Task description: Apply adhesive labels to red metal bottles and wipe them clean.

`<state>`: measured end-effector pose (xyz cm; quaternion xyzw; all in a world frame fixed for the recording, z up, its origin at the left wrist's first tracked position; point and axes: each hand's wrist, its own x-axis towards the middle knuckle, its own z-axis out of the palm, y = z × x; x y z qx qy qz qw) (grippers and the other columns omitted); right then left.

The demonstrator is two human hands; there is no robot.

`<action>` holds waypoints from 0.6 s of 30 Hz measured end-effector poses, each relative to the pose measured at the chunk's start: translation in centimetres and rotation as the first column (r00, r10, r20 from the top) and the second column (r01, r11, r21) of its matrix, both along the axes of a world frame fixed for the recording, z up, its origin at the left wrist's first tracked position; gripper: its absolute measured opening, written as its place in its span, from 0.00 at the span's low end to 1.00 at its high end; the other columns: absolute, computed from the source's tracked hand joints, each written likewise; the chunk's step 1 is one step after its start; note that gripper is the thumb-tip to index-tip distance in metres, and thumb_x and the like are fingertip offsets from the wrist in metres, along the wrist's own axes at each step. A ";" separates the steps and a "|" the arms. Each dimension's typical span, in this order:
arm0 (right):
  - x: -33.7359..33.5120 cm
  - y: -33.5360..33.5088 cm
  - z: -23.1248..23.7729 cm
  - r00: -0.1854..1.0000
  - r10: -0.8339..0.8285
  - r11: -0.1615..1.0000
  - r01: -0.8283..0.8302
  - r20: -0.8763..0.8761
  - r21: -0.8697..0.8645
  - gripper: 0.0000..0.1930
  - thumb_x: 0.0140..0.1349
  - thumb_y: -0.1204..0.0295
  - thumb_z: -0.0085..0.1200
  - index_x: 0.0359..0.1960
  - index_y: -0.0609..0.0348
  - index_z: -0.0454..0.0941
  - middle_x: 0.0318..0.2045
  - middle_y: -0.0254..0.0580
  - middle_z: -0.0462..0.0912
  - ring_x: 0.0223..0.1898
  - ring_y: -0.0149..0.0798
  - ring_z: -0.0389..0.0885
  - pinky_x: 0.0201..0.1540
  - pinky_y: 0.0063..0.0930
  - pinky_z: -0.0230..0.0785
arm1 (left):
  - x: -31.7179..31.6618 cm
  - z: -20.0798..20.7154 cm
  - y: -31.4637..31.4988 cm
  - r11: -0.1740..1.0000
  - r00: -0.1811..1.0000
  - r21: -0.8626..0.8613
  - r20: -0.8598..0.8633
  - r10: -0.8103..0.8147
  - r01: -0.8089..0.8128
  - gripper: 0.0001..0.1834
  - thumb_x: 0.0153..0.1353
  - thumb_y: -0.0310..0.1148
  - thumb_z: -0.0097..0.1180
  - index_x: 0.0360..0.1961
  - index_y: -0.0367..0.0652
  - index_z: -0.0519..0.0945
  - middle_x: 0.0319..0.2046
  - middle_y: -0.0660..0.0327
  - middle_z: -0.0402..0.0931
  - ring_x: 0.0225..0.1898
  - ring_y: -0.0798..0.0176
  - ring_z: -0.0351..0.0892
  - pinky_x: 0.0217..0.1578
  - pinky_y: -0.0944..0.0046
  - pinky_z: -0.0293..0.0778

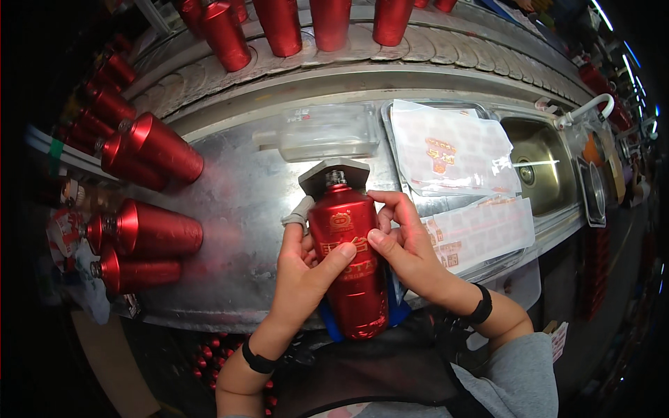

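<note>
A shiny red bottle (357, 306) with gold lettering lies in front of me, its bare threaded neck pointing away. My left hand (306, 268) is closed on its left side, thumb lying across the front beside the lettering; a pale wrap covers one fingertip. From the right, my right hand (408, 247) presses its thumb onto the gold characters, with the index finger near the bottle's shoulder. Behind the neck is a grey angular block (334, 167). Blue material (398, 312) shows under the bottle's base. Sheets of printed transfers (453, 150) lie close to my right hand.
More red bottles (164, 150) lie along the steel worktop's (237, 279) left side. Others stand on a slatted conveyor (446, 52) across the back. A clear plastic container (327, 129) sits behind the block. At right are a sink (533, 174) and a white tap (589, 108).
</note>
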<state>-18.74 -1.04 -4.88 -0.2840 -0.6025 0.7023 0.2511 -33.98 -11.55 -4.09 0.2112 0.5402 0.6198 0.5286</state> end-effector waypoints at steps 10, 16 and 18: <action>-0.5 -0.1 1.2 0.996 0.006 0.999 -0.003 0.091 -0.037 0.30 0.64 0.70 0.60 0.64 0.61 0.59 0.36 0.30 0.60 0.33 0.19 0.64 0.35 0.14 0.63 | -0.4 0.1 -0.2 0.998 0.999 0.061 0.043 -0.010 0.007 0.42 0.65 0.30 0.60 0.73 0.37 0.48 0.58 0.48 0.71 0.57 0.62 0.75 0.57 0.63 0.72; -0.5 0.0 1.9 0.998 0.040 0.997 -0.037 0.051 -0.065 0.37 0.59 0.73 0.65 0.65 0.60 0.55 0.39 0.33 0.59 0.36 0.22 0.66 0.39 0.16 0.67 | -0.6 0.0 -0.2 0.998 0.999 0.056 0.035 -0.034 0.032 0.44 0.64 0.31 0.62 0.73 0.37 0.47 0.58 0.47 0.71 0.57 0.61 0.75 0.57 0.62 0.73; -0.3 0.1 2.1 0.996 0.060 0.996 -0.055 0.063 -0.070 0.37 0.59 0.74 0.65 0.65 0.60 0.55 0.40 0.33 0.59 0.37 0.22 0.66 0.39 0.16 0.68 | -0.7 0.1 -0.3 0.998 0.998 0.045 0.035 -0.042 0.041 0.44 0.64 0.31 0.62 0.73 0.37 0.48 0.58 0.47 0.71 0.57 0.61 0.75 0.57 0.62 0.72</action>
